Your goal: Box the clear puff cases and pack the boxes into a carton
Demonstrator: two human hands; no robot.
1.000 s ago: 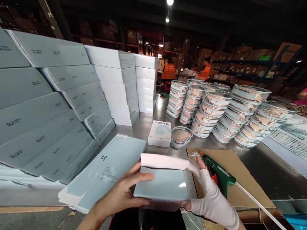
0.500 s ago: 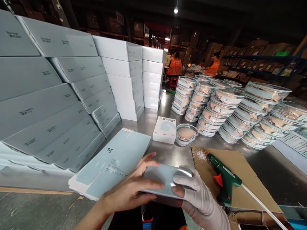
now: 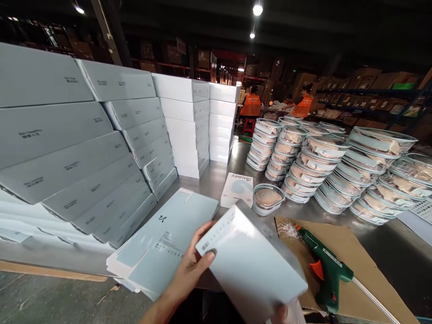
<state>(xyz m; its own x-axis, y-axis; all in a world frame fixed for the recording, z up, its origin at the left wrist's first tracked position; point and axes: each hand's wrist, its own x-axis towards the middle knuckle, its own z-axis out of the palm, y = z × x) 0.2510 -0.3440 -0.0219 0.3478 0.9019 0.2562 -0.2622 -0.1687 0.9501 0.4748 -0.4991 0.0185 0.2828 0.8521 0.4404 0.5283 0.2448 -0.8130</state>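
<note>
Left hand [image 3: 193,266] gripping-side-on to tilted box [image 3: 251,261], thumb across face

The held carton [image 3: 248,254] is pale blue with a dark barcode [image 3: 205,246]. Left of the carton, the flat sheets [image 3: 177,225] are pale blue and white, with a black curly mark [image 3: 163,219]. Right of the carton, the glue gun [image 3: 332,265] is dark green, its trigger [image 3: 316,271] is orange, and the cardboard [image 3: 367,270] is brown. Beyond the carton, the small box [image 3: 236,191] is white with a pale blue swirl [image 3: 241,186].
</note>
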